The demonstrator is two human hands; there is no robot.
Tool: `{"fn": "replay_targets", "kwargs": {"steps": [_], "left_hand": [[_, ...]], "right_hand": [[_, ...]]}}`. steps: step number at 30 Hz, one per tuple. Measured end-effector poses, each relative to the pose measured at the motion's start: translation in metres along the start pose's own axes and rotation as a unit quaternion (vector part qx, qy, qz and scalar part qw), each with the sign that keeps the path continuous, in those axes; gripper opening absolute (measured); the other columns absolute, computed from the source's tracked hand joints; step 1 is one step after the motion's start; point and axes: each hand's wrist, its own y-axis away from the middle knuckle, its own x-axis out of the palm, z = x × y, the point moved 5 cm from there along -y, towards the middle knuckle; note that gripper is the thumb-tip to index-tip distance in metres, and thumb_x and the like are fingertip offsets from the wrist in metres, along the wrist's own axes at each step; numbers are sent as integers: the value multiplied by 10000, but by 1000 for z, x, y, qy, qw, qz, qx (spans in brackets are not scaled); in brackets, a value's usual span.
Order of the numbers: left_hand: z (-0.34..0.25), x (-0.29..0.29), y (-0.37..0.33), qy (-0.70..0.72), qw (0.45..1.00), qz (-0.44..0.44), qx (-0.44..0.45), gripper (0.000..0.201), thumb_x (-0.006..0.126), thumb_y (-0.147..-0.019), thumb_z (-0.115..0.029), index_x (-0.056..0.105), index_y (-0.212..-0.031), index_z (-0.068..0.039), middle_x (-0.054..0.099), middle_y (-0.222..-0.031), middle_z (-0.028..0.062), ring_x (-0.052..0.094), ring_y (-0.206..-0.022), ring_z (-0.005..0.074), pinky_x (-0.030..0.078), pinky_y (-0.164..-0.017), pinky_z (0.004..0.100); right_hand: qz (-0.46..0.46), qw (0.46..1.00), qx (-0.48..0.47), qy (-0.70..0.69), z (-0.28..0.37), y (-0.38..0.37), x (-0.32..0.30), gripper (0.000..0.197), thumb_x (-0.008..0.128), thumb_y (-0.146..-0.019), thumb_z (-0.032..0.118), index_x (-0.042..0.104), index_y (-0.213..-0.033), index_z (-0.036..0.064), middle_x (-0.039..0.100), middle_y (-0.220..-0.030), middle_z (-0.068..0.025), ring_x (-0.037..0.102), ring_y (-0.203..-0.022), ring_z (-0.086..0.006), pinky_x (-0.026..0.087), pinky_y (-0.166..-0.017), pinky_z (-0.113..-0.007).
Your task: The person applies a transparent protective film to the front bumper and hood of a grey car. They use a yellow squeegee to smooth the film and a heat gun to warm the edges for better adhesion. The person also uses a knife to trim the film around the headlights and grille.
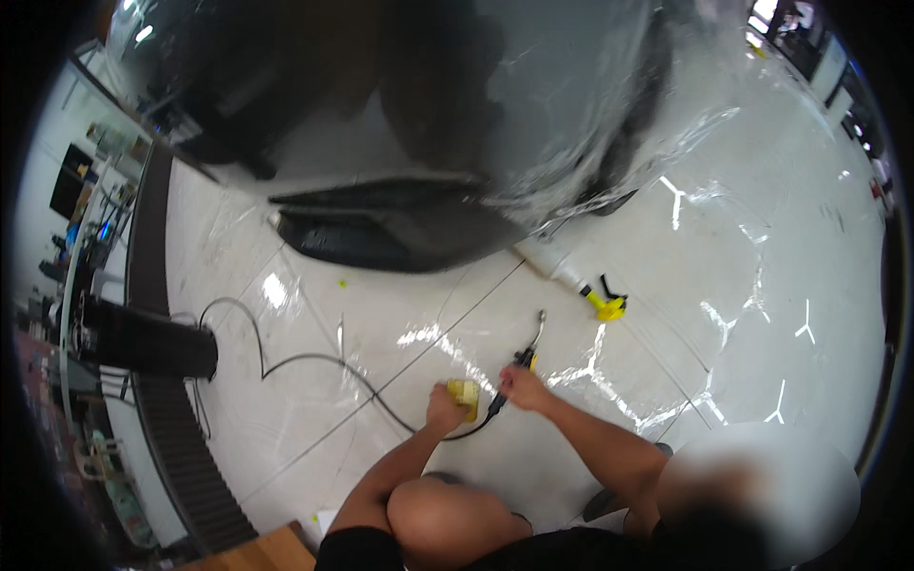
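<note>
My left hand (pixel 444 409) is closed on a flat yellow block (pixel 465 398) with a paler face; whether it is a sponge or a scraper I cannot tell. To its right, my right hand (pixel 522 388) wraps round the black grip of a spray wand (pixel 526 358), whose thin metal nozzle points away from me. From the grip's lower end a black hose (pixel 328 358) loops left across the floor toward a black cylindrical tank (pixel 157 344). Ahead of both hands hangs the dark, glossy car bumper (pixel 390 224), with wrinkled clear film (pixel 609 181) over its right side.
A translucent spray bottle with a yellow head (pixel 602 303) lies on the glossy tiled floor (pixel 314 419), beyond my right hand. A dark grate (pixel 186 447) runs along the left. Shelves with tools (pixel 95 205) stand behind it. A wooden edge (pixel 262 552) shows at lower left.
</note>
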Motion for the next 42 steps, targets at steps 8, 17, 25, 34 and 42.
{"fn": "replay_targets", "kwargs": {"steps": [8,17,25,34,42], "left_hand": [[-176,-168,-2,290,930,108,200,370,674,-896,-253,599,-1155,1,660,-1016,76,595,-941,130,477,-849,295],[-319,-167,-33,714,684,-131,78,430,706,-872,-334,507,-1095,-26,600,-1019,93,605,-891,169,505,-794,300],[-312,-152,-30,695,678,-147,189,237,608,-946,-246,574,-1008,-20,622,-901,57,606,-831,133,511,-765,294],[-299,-168,-19,563,768,-195,236,243,566,-973,-250,584,-878,-26,606,-757,32,565,-714,95,456,-656,251],[-304,-178,-20,501,802,-250,209,266,548,-978,-250,586,-849,-20,607,-737,39,539,-695,94,445,-654,253]], "right_hand": [[121,938,-66,-317,120,-14,-140,575,678,-835,293,499,-1304,13,619,-1117,-122,571,-1052,-185,459,-913,-311],[-118,913,-104,-376,83,17,-334,413,513,-770,20,543,-1180,-7,621,-1108,-89,586,-1042,-182,449,-944,-329],[-175,895,-43,-408,78,-19,-324,403,542,-942,385,573,-1182,64,562,-708,-34,431,-438,-102,335,-403,-246],[-182,926,-96,-316,107,-17,-340,146,636,-913,200,637,-874,60,550,-734,20,487,-672,-80,386,-616,-239],[-245,928,-87,-266,99,-46,-338,196,624,-880,197,657,-976,29,632,-917,-45,561,-761,-158,453,-712,-312]]}}
